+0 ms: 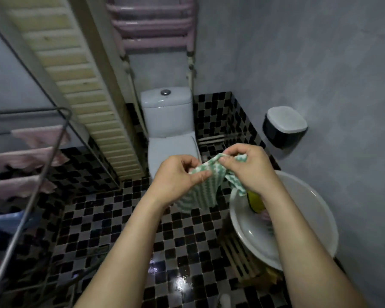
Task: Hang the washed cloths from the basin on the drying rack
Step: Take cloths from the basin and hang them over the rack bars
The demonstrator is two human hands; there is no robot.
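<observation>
A green-and-white zigzag cloth [199,192] hangs in the air between my hands, above the floor and left of the basin. My left hand [176,176] pinches its left upper edge with thumb and fingers. My right hand [247,167] pinches the top right corner. The white basin [316,210] stands at the lower right on a wooden slatted stand; a yellow cloth [255,202] shows inside it, partly hidden by my right forearm. The metal drying rack [42,172] is at the left, with several pink cloths [22,185] draped over its bars.
A white toilet [167,121] stands straight ahead against the back wall, a pink radiator [153,23] above it. A black-and-white dispenser [285,127] is fixed to the right wall. A slatted wooden door [76,81] leans at left. The tiled floor [120,230] looks wet.
</observation>
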